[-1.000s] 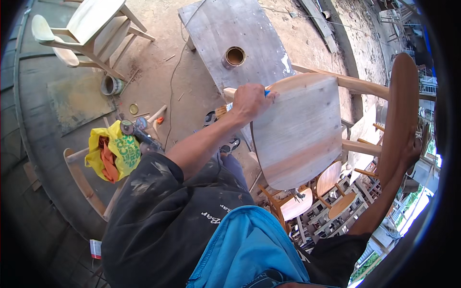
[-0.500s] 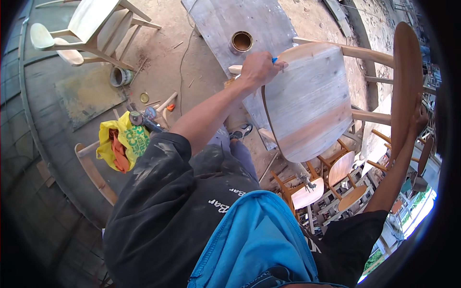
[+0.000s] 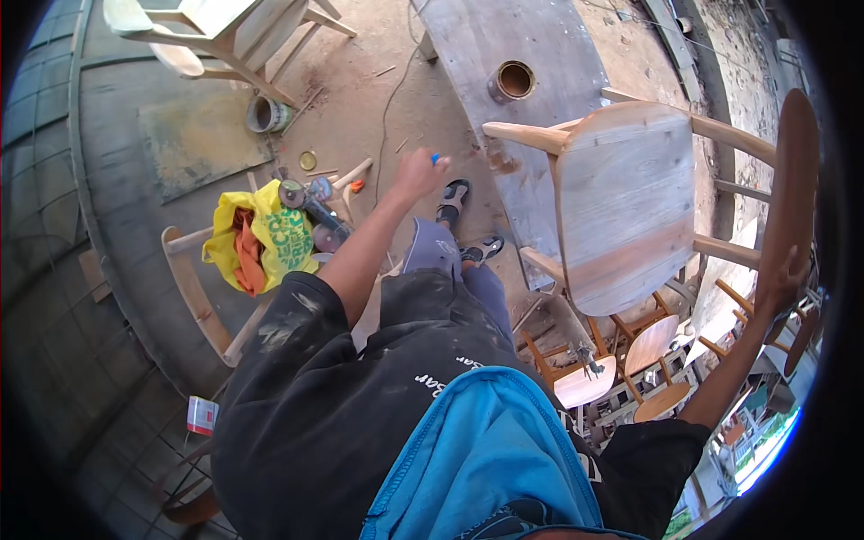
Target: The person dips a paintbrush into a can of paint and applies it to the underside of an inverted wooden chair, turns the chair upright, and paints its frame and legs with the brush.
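My left hand (image 3: 418,173) is closed in front of my body, left of the table. A small blue thing (image 3: 436,159) pokes out of the fist; the rest of it is hidden by the fingers. My right hand (image 3: 788,277) grips the brown backrest (image 3: 796,171) of a wooden chair at the far right. The chair's pale seat (image 3: 625,202) is turned up toward me, with a reddish band across it. Beyond it, an open tin (image 3: 513,81) of brown liquid stands on the grey table (image 3: 549,40).
A yellow bag (image 3: 279,236) with orange cloth lies at the left beside a power tool (image 3: 319,207). A bare wooden chair (image 3: 202,45) and a grey bucket (image 3: 266,114) stand farther off. Several chairs (image 3: 650,344) crowd the lower right. A cable (image 3: 385,117) crosses the floor.
My left hand has drawn back from the seat's left edge toward my body, keeping the blue thing. The view has shifted, while my right hand stays on the backrest.
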`<state>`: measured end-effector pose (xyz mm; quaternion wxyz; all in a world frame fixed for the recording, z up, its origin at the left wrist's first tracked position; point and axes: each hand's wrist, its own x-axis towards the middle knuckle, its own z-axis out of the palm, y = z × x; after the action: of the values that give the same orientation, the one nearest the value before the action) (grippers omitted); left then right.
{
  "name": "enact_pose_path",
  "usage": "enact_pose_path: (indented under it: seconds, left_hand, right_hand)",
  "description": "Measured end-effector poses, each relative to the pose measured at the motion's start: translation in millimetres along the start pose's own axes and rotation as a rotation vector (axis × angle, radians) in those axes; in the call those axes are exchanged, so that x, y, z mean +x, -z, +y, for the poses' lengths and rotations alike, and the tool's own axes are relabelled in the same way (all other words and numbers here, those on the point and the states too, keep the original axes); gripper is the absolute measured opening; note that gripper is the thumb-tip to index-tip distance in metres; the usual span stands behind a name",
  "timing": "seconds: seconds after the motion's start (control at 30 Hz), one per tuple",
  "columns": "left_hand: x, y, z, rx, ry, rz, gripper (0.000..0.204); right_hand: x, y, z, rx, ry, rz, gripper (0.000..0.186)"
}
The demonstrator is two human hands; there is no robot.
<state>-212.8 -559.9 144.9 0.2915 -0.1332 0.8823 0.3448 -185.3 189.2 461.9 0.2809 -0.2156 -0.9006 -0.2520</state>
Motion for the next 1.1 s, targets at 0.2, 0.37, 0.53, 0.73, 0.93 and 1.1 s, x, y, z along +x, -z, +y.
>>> enact_pose_path:
  seconds: [0.2,0.37,0.53,0.73,0.93,1.1]
  left_hand:
    - [-89.3,-28.9,-166.4,0.186,0.295,-0.159,0.038]
    - [-149.8,-49.1,-207.5,0.1,0.438,-0.176,0.035]
    - [-170.9,-93.3,-251.7,-0.038,0.487,-0.3,0.035]
    - [-227.3,-121.3,-239.9,-0.096,0.502,-0.287,0.027]
    - [-262.8,-116.7,-248.6,0.214,0.237,-0.138,0.042]
    - [-226.5,-91.3,-197.5,0.212,0.236,-0.047,0.04]
  right_hand:
    - [-49.2,13.7,3.7,-0.225,-0.122,-0.057,0.071]
    - [-86.7,16.8,74.8,-0.036,-0.516,-0.182,0.098]
    - [-154.7,-19.6,165.8,-0.156,-0.702,-0.354,0.1]
    - [-292.5,-72.0,174.5,-0.348,0.216,-0.485,0.042]
    - [-578.7,18.6,-44.2,0.304,0.33,-1.371,0.039]
    - [-666.3,132.0,-186.7,0.688,0.054,-1.643,0.053]
